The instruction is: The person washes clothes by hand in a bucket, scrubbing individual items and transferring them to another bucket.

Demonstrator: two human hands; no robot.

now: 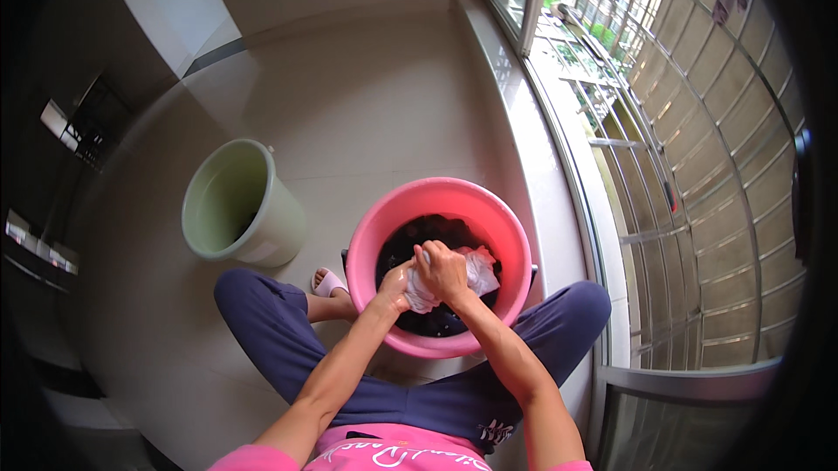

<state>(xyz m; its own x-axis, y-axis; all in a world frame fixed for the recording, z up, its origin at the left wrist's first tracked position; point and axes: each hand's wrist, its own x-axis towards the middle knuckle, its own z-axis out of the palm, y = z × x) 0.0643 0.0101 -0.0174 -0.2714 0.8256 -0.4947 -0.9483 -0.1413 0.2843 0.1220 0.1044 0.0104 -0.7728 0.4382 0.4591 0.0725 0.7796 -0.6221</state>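
Between my knees stands a pink plastic tub (437,187) with dark cloth (419,229) and what looks like dark water inside. Over it, both my hands grip a wet white cloth (481,272). My left hand (397,284) cups the cloth from the left side. Closed in a fist, my right hand (444,268) presses on the cloth's middle, right beside the left. One end of the cloth spreads out to the right of my fist, over the dark contents. The part of the cloth under my fingers is hidden.
A pale green bucket (288,222) with something dark inside stands on the tiled floor (340,104) to the left. Along the right runs a window sill (524,117), with a sliding window and metal bars (707,111) beyond. My slippered foot (327,282) is left of the tub.
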